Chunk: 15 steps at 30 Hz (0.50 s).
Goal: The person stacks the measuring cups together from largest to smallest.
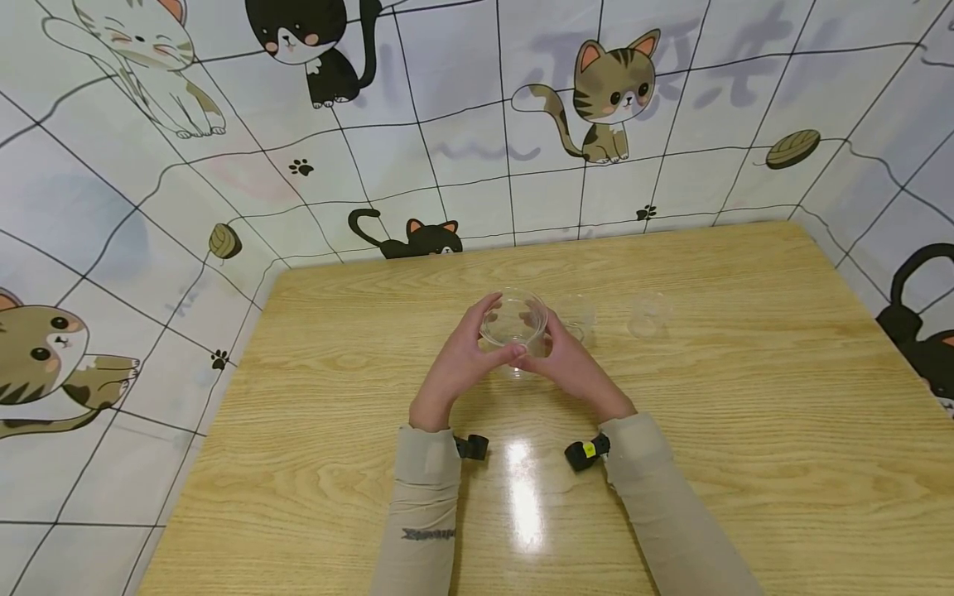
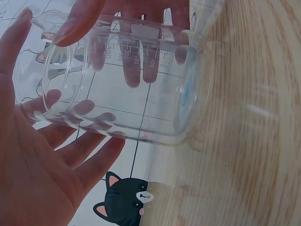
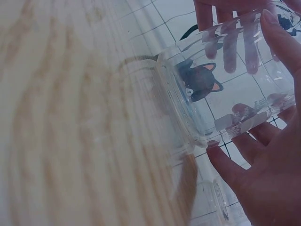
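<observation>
A clear glass beaker (image 1: 514, 324) with printed measuring marks is held upright between both hands near the middle of the table. My left hand (image 1: 471, 354) grips its left side, fingers curved round the wall. From the opposite side my right hand (image 1: 572, 369) grips it too, and the thumbs meet at the near side of the rim. In the left wrist view the beaker (image 2: 141, 101) shows its marks, with fingers visible through the glass. Its base (image 3: 183, 106) is close to the tabletop; whether it touches cannot be told.
Just right of the right hand stands a clear glass vessel (image 1: 581, 311), partly hidden. Farther right is a smaller clear vessel (image 1: 650, 316), faint against the wood. The wooden table (image 1: 335, 455) meets cat-printed sheeting (image 1: 462, 174) at the back and sides.
</observation>
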### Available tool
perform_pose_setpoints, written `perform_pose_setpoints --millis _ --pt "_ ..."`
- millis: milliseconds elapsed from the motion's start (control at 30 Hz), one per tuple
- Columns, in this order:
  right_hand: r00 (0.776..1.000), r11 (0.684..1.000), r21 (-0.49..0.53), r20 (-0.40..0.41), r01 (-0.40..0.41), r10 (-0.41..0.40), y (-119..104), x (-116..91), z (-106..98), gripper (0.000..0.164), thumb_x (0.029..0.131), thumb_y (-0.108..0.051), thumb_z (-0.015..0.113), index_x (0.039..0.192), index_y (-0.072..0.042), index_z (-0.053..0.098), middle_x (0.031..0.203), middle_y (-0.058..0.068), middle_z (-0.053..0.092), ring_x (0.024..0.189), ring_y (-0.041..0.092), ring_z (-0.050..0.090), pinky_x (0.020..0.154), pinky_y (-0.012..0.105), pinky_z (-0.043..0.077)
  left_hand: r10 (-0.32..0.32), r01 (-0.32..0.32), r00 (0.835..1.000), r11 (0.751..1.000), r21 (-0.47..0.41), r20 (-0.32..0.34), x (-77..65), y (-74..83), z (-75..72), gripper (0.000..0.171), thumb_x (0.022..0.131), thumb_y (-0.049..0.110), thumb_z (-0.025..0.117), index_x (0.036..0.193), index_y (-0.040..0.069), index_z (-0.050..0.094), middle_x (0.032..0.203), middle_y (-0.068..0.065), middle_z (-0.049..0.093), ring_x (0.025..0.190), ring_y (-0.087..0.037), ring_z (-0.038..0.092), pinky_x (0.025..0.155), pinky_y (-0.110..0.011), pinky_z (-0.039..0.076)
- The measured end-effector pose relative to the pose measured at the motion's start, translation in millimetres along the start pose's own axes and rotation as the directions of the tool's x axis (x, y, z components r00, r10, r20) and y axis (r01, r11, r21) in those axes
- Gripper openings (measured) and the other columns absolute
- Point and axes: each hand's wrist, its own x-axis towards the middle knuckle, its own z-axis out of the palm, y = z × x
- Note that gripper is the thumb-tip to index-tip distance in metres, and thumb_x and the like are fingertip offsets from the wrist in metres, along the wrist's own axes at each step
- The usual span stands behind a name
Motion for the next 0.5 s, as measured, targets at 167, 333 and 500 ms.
perform_pose_setpoints --millis 167,333,500 --pt "1.0 1.0 -0.003 0.0 -0.012 0.012 -0.5 -0.6 -0.2 0.092 0.082 -0.038 0.068 0.148 -0.03 0.005 0.149 0.005 0.03 0.132 0.039 0.03 0.102 0.056 0.028 -0.002 0.002 1.0 1.0 -0.004 -0.003 0.1 -0.4 0.3 0.09 0.072 0.059 0.067 0.145 0.027 0.024 0.142 -0.001 0.037 0.129 -0.017 0.036 0.102 -0.041 0.034" --pt "1.0 1.0 -0.005 0.0 -0.023 0.023 -1.8 -1.4 -0.4 0.091 0.082 -0.038 0.068 0.148 -0.03 0.005 0.149 0.005 0.03 0.132 0.04 0.031 0.102 0.057 0.029 -0.008 0.008 1.0 1.0 -0.02 -0.001 0.5 -0.5 0.7 0.089 0.072 0.058 0.068 0.145 0.03 0.023 0.142 0.0 0.036 0.13 -0.017 0.035 0.102 -0.041 0.034" --pt "1.0 1.0 -0.007 0.001 -0.022 0.022 3.8 1.2 0.0 0.093 0.081 -0.038 0.069 0.148 -0.031 0.004 0.149 0.005 0.03 0.131 0.042 0.03 0.1 0.059 0.029 -0.004 0.004 1.0 0.999 -0.044 0.001 0.1 -1.4 0.8 0.089 0.073 0.056 0.069 0.145 0.033 0.021 0.143 0.002 0.035 0.132 -0.02 0.034 0.104 -0.044 0.032"
